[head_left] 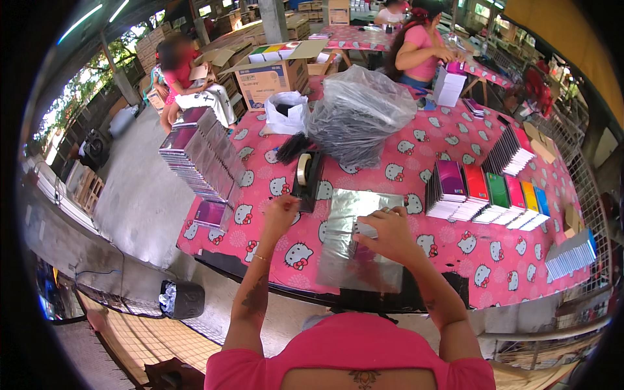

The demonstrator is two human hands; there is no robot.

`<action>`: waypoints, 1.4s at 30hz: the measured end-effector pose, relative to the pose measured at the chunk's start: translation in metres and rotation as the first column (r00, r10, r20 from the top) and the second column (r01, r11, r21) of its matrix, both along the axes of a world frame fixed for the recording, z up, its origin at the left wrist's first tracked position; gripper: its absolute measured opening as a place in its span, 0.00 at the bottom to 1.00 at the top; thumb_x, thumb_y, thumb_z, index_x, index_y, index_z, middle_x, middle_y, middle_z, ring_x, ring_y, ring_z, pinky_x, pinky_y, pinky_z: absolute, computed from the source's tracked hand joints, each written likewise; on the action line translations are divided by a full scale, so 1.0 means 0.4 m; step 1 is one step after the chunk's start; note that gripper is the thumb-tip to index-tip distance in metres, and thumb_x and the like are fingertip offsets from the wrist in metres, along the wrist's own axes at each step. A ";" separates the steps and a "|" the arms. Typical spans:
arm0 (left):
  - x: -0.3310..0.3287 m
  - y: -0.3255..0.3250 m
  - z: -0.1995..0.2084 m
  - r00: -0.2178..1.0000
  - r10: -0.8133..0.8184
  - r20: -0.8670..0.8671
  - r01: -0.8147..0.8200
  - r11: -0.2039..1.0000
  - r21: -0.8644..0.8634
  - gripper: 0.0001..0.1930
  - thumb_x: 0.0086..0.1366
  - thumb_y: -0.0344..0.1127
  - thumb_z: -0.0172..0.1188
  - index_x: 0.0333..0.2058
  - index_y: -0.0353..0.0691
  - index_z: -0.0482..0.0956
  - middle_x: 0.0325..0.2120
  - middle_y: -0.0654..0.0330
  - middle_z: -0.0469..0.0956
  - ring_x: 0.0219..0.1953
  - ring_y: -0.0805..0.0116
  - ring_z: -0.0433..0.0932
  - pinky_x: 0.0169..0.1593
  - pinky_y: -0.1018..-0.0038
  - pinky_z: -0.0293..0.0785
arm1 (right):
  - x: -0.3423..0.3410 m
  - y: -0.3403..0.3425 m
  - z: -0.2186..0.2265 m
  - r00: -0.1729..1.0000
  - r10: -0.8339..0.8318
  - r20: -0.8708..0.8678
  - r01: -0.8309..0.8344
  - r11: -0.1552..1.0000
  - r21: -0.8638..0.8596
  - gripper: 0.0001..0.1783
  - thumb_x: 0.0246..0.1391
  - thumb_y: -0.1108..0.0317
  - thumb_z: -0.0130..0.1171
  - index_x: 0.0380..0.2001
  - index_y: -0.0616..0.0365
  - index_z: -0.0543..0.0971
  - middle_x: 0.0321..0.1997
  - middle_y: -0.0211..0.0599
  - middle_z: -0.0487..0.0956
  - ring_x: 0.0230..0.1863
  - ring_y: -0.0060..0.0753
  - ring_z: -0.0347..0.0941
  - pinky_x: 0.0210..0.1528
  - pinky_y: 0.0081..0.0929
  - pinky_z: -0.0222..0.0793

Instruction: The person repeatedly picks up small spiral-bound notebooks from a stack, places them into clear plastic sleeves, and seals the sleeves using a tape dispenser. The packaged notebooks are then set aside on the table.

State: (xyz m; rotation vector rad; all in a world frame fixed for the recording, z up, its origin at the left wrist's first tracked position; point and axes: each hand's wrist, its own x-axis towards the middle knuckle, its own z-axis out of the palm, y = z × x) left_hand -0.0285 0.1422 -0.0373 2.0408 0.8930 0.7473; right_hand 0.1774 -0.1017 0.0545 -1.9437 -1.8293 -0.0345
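In front of me lies a sheet of clear plastic, loosely spread and reaching the table's near edge. My right hand bends over it, thumb and fingers around a small stack with a dark purplish cover and pale edges. The hand and shiny plastic partly hide this stack. To the left, my left hand is closed in a pinch beside the near end of a black tape dispenser. Whatever its fingertips hold is too small to make out. A pale tape roll sits in the dispenser.
Tall stacks of thin purple booklets rise at the left edge. Rows of colourful notebooks stand at right. A bulky plastic bag, a white bag and a cardboard box are behind. Other people sit beyond the table.
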 end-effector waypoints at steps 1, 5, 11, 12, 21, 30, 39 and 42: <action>0.007 -0.041 0.012 0.949 -0.158 0.273 0.192 0.976 -0.102 0.05 0.64 0.27 0.62 0.38 0.35 0.81 0.33 0.64 0.82 0.37 0.74 0.79 0.41 0.75 0.75 | -0.004 -0.001 -0.001 1.000 -0.013 0.011 0.013 1.000 -0.009 0.24 0.51 0.43 0.62 0.43 0.48 0.83 0.39 0.33 0.83 0.43 0.38 0.77 0.56 0.42 0.57; 0.115 -0.179 0.095 0.780 -0.549 0.301 0.596 0.798 -0.089 0.10 0.63 0.25 0.62 0.44 0.37 0.81 0.37 0.62 0.79 0.41 0.74 0.76 0.45 0.76 0.73 | 0.003 -0.004 -0.006 1.000 0.009 -0.015 -0.009 0.999 -0.045 0.24 0.48 0.42 0.62 0.40 0.47 0.84 0.35 0.34 0.83 0.43 0.36 0.78 0.55 0.45 0.59; 0.162 -0.150 0.111 0.771 -0.636 0.037 0.591 0.736 0.331 0.13 0.55 0.28 0.69 0.41 0.42 0.83 0.37 0.61 0.74 0.48 0.63 0.72 0.52 0.70 0.67 | 0.007 0.009 0.012 0.993 0.046 0.113 -0.025 0.983 -0.182 0.29 0.42 0.39 0.67 0.43 0.46 0.82 0.44 0.37 0.79 0.50 0.41 0.75 0.54 0.49 0.62; 0.164 -0.159 0.132 0.773 -0.633 0.045 0.581 0.735 0.349 0.12 0.55 0.29 0.69 0.39 0.44 0.84 0.40 0.59 0.74 0.48 0.61 0.72 0.52 0.67 0.67 | 0.029 -0.001 0.029 0.997 -0.030 0.072 0.038 0.993 -0.111 0.32 0.40 0.39 0.68 0.44 0.48 0.81 0.46 0.38 0.78 0.51 0.41 0.74 0.54 0.49 0.62; 0.263 -0.217 0.141 0.836 -0.548 -0.035 0.467 0.676 0.570 0.11 0.50 0.30 0.70 0.33 0.51 0.84 0.57 0.54 0.68 0.60 0.47 0.62 0.60 0.53 0.58 | 0.199 -0.063 -0.189 0.909 0.312 -0.276 -0.300 0.950 0.088 0.32 0.38 0.55 0.76 0.49 0.45 0.76 0.58 0.33 0.72 0.62 0.44 0.66 0.63 0.44 0.58; 0.331 -0.232 0.055 0.913 -0.405 -0.047 0.384 0.817 0.429 0.31 0.54 0.40 0.70 0.56 0.48 0.70 0.60 0.42 0.59 0.60 0.43 0.63 0.61 0.50 0.61 | 0.169 -0.068 -0.217 0.905 0.307 -0.294 -0.290 0.952 0.098 0.32 0.50 0.57 0.69 0.60 0.41 0.74 0.76 0.45 0.49 0.70 0.48 0.56 0.68 0.48 0.54; 0.254 -0.176 -0.067 0.855 -0.484 0.187 0.505 0.698 -0.508 0.28 0.64 0.41 0.65 0.59 0.36 0.70 0.42 0.61 0.76 0.45 0.73 0.73 0.50 0.74 0.70 | 0.224 0.054 -0.293 0.253 0.065 -0.965 -0.241 0.971 0.002 0.30 0.59 0.57 0.63 0.61 0.59 0.70 0.57 0.38 0.73 0.56 0.29 0.70 0.55 0.27 0.68; 0.262 -0.224 0.008 0.851 -0.493 0.183 0.519 0.731 -0.444 0.20 0.65 0.38 0.63 0.53 0.35 0.78 0.34 0.69 0.77 0.39 0.78 0.73 0.45 0.76 0.70 | 0.240 0.075 -0.319 0.326 0.082 -0.942 -0.289 0.957 -0.017 0.32 0.59 0.59 0.63 0.63 0.58 0.68 0.56 0.39 0.74 0.53 0.28 0.71 0.54 0.28 0.69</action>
